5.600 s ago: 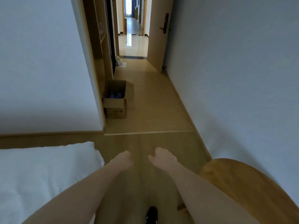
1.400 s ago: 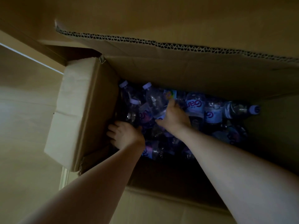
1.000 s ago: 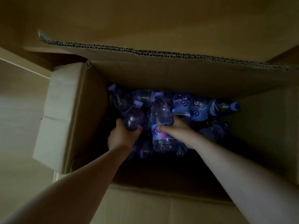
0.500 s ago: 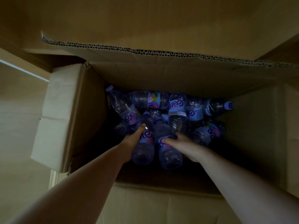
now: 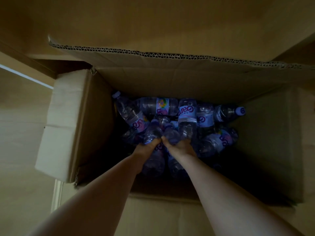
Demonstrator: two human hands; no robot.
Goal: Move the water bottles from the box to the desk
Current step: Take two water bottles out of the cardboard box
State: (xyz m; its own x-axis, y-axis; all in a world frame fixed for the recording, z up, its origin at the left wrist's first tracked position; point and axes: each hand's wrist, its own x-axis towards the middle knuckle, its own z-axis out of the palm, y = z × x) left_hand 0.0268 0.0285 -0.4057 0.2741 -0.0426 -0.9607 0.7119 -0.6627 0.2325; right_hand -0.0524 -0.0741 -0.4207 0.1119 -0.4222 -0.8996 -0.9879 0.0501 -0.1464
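Head view: I'm seeing both hands, left grip (image 5: pixel 148 147) and right grip (image 5: pixel 180 145), now clutching one water bottle (image 5: pixel 154 161) each, drawn nearer the box (image 5: pixel 80 126) front wall than a moment ago; lift-out toward counter is starting.

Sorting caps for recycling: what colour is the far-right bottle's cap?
Pale purple cap, seen in the head view, though the box is dim.

A wooden floor (image 5: pixel 20 150) in a light tan shade fills the left side of the view and runs on along the bottom edge. A thin pale strip (image 5: pixel 25 76) crosses it slantwise at the upper left. Above that strip a dark brown baseboard (image 5: pixel 34 62) runs along the foot of a tan wooden panel (image 5: pixel 153 19) that spans the top.
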